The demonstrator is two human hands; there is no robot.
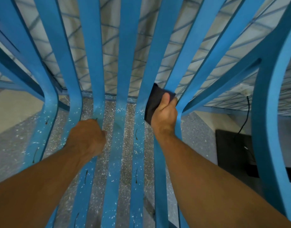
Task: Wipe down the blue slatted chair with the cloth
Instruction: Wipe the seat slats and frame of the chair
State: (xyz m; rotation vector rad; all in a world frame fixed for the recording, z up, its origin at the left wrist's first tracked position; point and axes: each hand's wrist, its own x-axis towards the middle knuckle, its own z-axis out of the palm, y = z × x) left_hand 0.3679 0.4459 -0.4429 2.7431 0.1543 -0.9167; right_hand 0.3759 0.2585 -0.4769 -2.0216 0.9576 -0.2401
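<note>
The blue slatted chair (126, 66) fills the view, its long curved slats running from the backrest down into the seat, the seat part flecked with pale specks. My right hand (165, 113) grips a dark cloth (153, 102) wrapped round a slat at the bend between backrest and seat, thumb on top. My left hand (86, 136) is curled round a slat left of centre, on the seat just below the bend; its fingers are hidden behind the slat.
A blue armrest loop (269, 122) curves down the right side. Behind the slats is a white mattress with a blue diamond pattern (112, 51). A black box (235, 150) with a cable sits on the speckled floor at right.
</note>
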